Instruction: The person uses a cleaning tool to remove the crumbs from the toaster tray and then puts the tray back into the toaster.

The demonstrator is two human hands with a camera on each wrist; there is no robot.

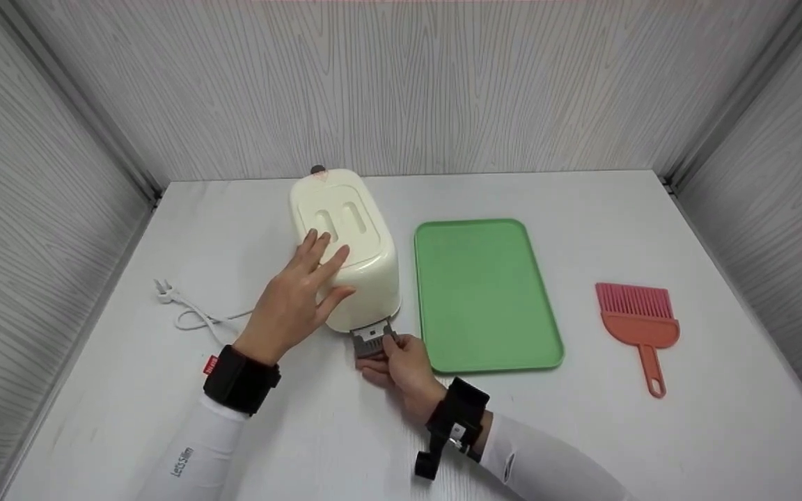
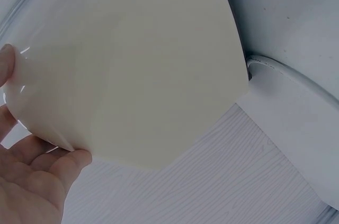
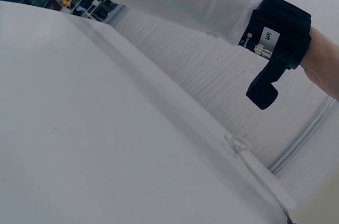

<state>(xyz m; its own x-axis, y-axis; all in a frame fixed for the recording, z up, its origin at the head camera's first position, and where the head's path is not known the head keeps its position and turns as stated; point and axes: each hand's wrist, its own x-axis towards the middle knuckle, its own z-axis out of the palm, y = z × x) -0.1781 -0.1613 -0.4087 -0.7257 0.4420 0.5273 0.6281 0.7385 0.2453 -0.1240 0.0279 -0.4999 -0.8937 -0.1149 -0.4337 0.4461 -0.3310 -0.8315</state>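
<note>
A cream toaster point(image 1: 373, 285) stands left of centre on the white table, its top showing two long recesses. My left hand point(image 1: 294, 296) rests on its near top edge with fingers spread. In the left wrist view, the fingertips point(image 2: 79, 158) touch the glossy cream shell point(image 2: 143, 75). Low at the toaster's near end, a grey crumb tray point(image 1: 371, 341) sticks partly out. My right hand point(image 1: 408, 372) pinches this tray's outer end between thumb and fingers. The right wrist view misses the right hand and shows the left wrist strap point(image 3: 280, 30).
Right of the toaster lies a flat green tray point(image 1: 488, 299). A small orange brush point(image 1: 641, 327) with pink bristles lies farther right. The toaster's white cord and plug point(image 1: 168, 293) lie on the left. Grained panels point(image 1: 401, 90) wall the table at the back and sides.
</note>
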